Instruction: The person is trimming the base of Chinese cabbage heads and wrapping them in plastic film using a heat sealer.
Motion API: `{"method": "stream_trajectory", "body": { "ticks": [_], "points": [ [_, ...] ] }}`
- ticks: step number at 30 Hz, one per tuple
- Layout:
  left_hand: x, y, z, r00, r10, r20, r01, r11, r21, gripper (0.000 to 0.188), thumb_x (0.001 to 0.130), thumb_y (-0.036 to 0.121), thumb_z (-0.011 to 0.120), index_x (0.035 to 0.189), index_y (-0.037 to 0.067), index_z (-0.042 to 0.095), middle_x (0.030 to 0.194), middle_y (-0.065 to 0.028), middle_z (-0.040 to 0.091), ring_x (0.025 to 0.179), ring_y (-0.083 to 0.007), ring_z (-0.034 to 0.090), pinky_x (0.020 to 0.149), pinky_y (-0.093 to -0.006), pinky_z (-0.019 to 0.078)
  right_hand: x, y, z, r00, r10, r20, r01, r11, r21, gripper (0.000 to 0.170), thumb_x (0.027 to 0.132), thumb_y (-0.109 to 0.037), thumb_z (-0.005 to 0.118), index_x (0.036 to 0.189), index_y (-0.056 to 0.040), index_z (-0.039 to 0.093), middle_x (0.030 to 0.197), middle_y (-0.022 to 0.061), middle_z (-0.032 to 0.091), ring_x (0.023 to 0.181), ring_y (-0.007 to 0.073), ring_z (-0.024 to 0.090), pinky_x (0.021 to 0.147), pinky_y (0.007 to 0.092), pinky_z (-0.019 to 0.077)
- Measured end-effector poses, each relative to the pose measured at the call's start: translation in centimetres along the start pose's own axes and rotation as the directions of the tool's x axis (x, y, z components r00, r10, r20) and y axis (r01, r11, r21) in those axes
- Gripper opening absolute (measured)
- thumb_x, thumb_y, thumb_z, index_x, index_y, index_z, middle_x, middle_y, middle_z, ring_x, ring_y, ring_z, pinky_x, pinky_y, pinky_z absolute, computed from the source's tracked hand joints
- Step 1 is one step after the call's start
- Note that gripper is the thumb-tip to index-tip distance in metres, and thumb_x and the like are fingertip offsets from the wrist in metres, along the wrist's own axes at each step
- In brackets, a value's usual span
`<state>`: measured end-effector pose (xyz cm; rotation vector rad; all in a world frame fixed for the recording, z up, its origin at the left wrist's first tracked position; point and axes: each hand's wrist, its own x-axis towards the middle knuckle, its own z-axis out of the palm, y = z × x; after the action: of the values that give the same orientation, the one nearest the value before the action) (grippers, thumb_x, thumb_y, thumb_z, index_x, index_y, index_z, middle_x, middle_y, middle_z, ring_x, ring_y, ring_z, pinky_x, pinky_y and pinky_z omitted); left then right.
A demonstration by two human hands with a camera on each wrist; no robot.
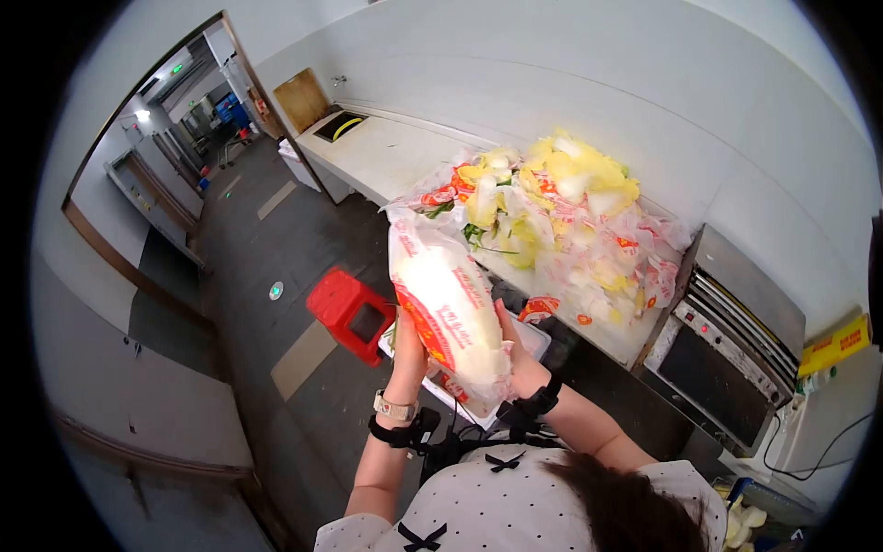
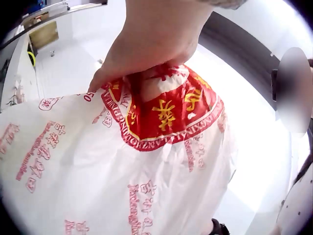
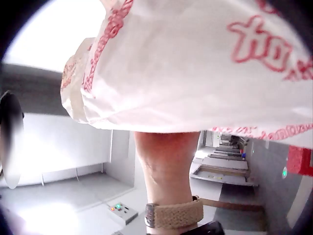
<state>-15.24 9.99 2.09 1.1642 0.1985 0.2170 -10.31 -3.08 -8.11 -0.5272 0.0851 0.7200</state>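
In the head view, a large napa cabbage in white paper (image 1: pixel 446 299) is held up in front of the body, wrapped in red-printed paper. My left hand (image 1: pixel 411 345) grips its left side, and my right hand (image 1: pixel 524 363) holds the opposite side with the thumb along it. In the left wrist view, the left hand (image 2: pixel 156 41) presses over the red label with yellow characters. White wrapper (image 3: pixel 171 68) fills the upper part of the right wrist view, hiding most of the hands; the left forearm (image 3: pixel 168 169) shows below it.
Loose cabbage leaves (image 1: pixel 579 170) and crumpled printed wrappers (image 1: pixel 598 290) cover the near part of the counter (image 1: pixel 395 152). At right stands a metal machine (image 1: pixel 717 368). A red stool (image 1: pixel 345 308) and a white bin (image 1: pixel 533 340) stand below; a doorway (image 1: pixel 152 120) opens at left.
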Motion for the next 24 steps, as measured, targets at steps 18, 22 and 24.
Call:
{"method": "stream_trajectory", "body": {
  "ticks": [18,22,24],
  "points": [
    [-2.6,2.0,-1.7,0.79,-0.461,0.404,0.065,0.718,0.693,0.033,0.085,0.02,0.06,0.108,-0.003,0.056,0.097,-0.0011,0.062,0.085,-0.009,0.055,0.078,-0.0234,0.0449,-7.8,-3.0,-3.9,0.912,-0.362,0.194,0.247,0.86,0.447,0.059,0.085,-0.051,0.042,0.127,-0.009,0.044,0.124,0.0103,0.05,0.111,0.0277,0.049,0.096,0.0398,0.0388],
    [-3.1,5.1,0.2,0.883,-0.222,0.414,0.147,0.968,0.205,0.03,0.088,0.019,0.055,0.109,-0.002,0.055,0.098,-0.0031,0.062,0.082,-0.0077,0.057,0.075,-0.023,0.0468,-9.1,-5.7,-5.4,0.898,-0.398,0.188,0.277,0.842,0.463,0.057,0.086,-0.048,0.043,0.127,-0.0087,0.044,0.125,0.0106,0.049,0.112,0.0288,0.049,0.096,0.0404,0.0383],
    [-3.1,5.3,1.7,0.885,-0.137,0.446,0.084,0.987,0.136,0.029,0.089,0.018,0.053,0.111,-0.002,0.054,0.097,-0.0041,0.062,0.082,-0.0076,0.058,0.074,-0.0226,0.0474,-10.7,-7.3,-5.3,0.943,-0.329,0.049,0.295,0.896,0.332,0.056,0.086,-0.048,0.042,0.127,-0.0089,0.043,0.126,0.0108,0.048,0.113,0.0296,0.048,0.096,0.0415,0.0379]
  ]
}}
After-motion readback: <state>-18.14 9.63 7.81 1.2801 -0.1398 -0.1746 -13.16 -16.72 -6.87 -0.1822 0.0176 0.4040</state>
